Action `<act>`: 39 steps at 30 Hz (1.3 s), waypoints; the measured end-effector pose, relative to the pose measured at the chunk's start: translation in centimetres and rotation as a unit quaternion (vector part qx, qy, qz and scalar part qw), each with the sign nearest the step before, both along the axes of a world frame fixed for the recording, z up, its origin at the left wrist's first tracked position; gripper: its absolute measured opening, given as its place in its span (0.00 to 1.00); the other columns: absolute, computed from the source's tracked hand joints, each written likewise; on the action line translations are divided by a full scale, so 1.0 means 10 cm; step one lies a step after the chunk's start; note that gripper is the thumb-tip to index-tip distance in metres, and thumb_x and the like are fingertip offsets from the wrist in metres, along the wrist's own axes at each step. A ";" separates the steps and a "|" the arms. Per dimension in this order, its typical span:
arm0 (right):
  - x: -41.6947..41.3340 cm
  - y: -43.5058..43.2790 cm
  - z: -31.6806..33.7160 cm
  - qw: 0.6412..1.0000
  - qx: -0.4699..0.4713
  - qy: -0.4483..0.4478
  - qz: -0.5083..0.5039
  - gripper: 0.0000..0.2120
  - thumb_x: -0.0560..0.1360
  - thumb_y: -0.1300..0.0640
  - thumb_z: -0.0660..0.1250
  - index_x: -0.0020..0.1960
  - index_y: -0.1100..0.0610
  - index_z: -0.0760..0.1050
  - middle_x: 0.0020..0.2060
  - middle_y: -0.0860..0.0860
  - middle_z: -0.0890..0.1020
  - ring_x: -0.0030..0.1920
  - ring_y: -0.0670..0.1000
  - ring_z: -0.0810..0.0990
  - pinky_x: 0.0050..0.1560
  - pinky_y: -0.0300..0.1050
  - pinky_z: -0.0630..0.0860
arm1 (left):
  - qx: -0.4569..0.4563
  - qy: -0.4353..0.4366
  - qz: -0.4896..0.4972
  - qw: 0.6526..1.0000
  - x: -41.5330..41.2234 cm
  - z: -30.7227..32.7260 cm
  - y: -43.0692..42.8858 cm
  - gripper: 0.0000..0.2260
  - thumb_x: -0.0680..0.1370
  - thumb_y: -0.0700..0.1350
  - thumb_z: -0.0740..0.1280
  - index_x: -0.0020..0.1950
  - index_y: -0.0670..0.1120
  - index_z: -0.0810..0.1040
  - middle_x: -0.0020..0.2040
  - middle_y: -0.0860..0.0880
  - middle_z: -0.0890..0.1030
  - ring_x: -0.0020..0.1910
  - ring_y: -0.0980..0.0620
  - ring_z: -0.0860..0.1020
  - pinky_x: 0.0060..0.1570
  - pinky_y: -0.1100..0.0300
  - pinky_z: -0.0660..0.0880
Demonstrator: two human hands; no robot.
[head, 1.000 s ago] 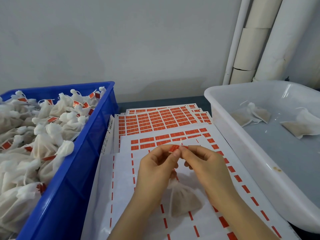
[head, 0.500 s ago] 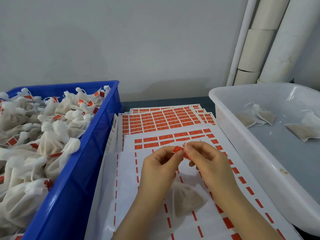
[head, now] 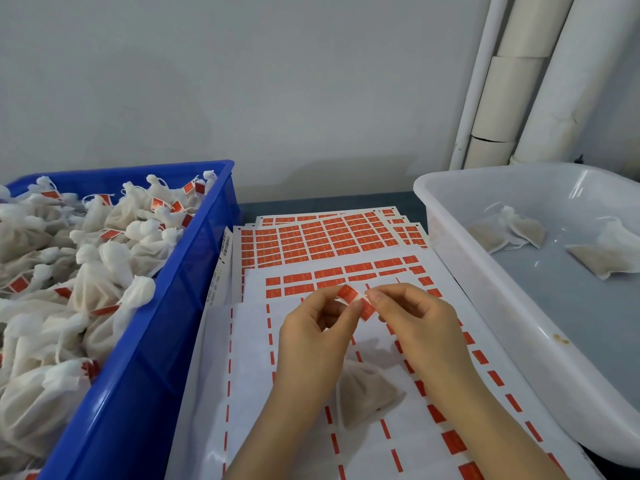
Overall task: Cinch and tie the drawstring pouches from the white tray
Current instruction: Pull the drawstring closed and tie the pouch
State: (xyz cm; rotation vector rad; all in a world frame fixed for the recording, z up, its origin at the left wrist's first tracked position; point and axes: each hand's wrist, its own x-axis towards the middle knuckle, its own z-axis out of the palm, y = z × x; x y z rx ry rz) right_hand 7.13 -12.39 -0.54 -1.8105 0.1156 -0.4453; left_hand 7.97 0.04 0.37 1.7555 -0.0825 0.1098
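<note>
Since the earlier frame your fingertips have eased a little apart, and the red label (head: 353, 299) that was bunched at one point between them now shows as a creased strip. The pouch (head: 367, 396) has kept its place under your wrists.

From the head camera, your left hand (head: 311, 344) pinches the label's upper-left end between thumb and forefinger. Your right hand (head: 419, 327) pinches it just beside, toward the lower-right end, so both hands are clamped on the same label. Its long axis slants from upper left down to lower right. A scrap of white shows at the pinch. It is probably the drawstring, but it is too small to be sure.

The relation that matters is that the pouch lies nearer to you than the label, on the label sheets (head: 329, 240), with its body between your forearms and its neck hidden behind your left hand. Both hands are about equally close to it, and the cord running up to the label is out of sight. I judge that closing the label round the cord is the step in hand.

The white tray (head: 491, 306) on your right holds a few untied pouches (head: 519, 230). The blue crate (head: 145, 375) on your left is heaped with tied pouches (head: 100, 285).
</note>
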 end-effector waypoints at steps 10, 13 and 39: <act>-0.01 0.04 0.02 1.000 -0.016 0.003 -0.016 0.03 0.72 0.46 0.66 0.39 0.40 0.73 0.36 0.31 0.77 0.39 0.39 0.79 0.36 0.25 0.72 | 0.001 -0.022 0.031 0.999 0.01 -0.02 -0.01 0.06 0.72 0.50 0.71 0.47 0.57 0.77 0.41 0.60 0.81 0.42 0.58 0.80 0.35 0.76 0.73; -0.02 0.04 0.03 1.000 -0.015 0.003 -0.019 0.03 0.71 0.45 0.65 0.39 0.40 0.72 0.35 0.30 0.76 0.38 0.37 0.78 0.33 0.23 0.71 | -0.029 -0.024 0.037 0.999 0.01 -0.01 -0.01 0.08 0.71 0.49 0.72 0.47 0.56 0.76 0.40 0.60 0.81 0.41 0.62 0.80 0.34 0.75 0.74; -0.07 0.08 0.09 0.999 -0.023 -0.028 0.015 0.06 0.66 0.41 0.61 0.40 0.40 0.73 0.36 0.30 0.77 0.44 0.29 0.75 0.35 0.19 0.69 | 0.014 -0.049 0.012 0.999 -0.02 -0.02 -0.02 0.10 0.66 0.54 0.67 0.44 0.67 0.76 0.47 0.68 0.77 0.46 0.70 0.75 0.38 0.83 0.68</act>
